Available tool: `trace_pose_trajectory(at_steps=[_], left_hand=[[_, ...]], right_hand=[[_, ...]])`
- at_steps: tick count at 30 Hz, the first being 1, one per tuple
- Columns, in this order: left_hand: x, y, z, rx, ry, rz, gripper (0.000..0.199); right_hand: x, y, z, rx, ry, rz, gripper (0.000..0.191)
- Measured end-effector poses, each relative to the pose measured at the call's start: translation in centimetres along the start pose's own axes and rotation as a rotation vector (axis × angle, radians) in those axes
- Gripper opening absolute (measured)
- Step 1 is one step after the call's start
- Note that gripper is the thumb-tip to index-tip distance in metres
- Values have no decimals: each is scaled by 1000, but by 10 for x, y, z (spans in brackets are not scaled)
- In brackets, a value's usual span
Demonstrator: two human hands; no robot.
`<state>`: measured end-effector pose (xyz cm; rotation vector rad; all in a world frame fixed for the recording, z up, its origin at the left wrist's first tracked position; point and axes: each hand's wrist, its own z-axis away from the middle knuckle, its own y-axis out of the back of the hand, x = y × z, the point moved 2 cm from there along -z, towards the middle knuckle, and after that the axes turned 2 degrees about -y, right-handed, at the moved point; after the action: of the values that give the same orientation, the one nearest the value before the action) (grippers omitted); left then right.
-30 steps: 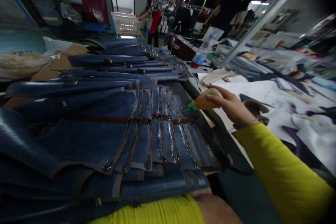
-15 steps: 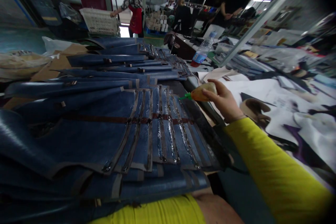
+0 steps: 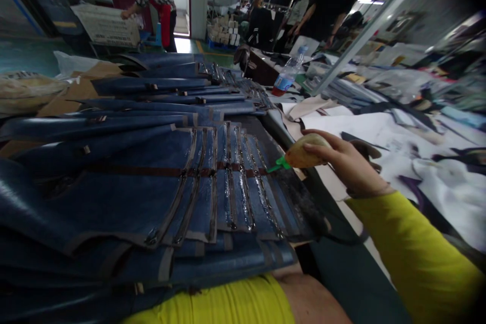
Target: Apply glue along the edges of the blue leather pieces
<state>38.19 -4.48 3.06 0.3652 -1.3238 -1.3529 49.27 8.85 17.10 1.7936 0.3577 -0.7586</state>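
My right hand (image 3: 349, 164) is wrapped round a pale yellowish squeeze bottle (image 3: 308, 152) with a green nozzle. The nozzle points left, its tip by a brown cross band at the right side of overlapping blue leather-like pieces (image 3: 129, 197). Grey-edged strips on these pieces carry shiny wet lines (image 3: 243, 190), which look like glue. At the bottom edge, below the fanned pieces, part of my left hand (image 3: 309, 296) shows past a yellow sleeve; its fingers are hidden.
More blue pieces (image 3: 152, 111) lie in rows behind. A plastic drink bottle (image 3: 287, 78) stands beyond, near a slanting metal post (image 3: 364, 35). White sheets and scraps (image 3: 379, 136) cover the right side. A person (image 3: 157, 0) holds a white cart (image 3: 108, 25); other people stand farther back.
My right hand has moved nearer and slightly right with the squeeze bottle, its nozzle drawing down to the brown band. The person with the cart has shifted left.
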Motion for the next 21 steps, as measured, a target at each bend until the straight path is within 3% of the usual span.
trace_pose_trajectory(at_steps=[13,21], left_hand=[[2,3,8,24,13,-7,45],[-3,-8,-8,104,5,-2,44]], right_hand=[[8,8,22,-68,12,44,52],[5,0,27,48,55,-22,55]])
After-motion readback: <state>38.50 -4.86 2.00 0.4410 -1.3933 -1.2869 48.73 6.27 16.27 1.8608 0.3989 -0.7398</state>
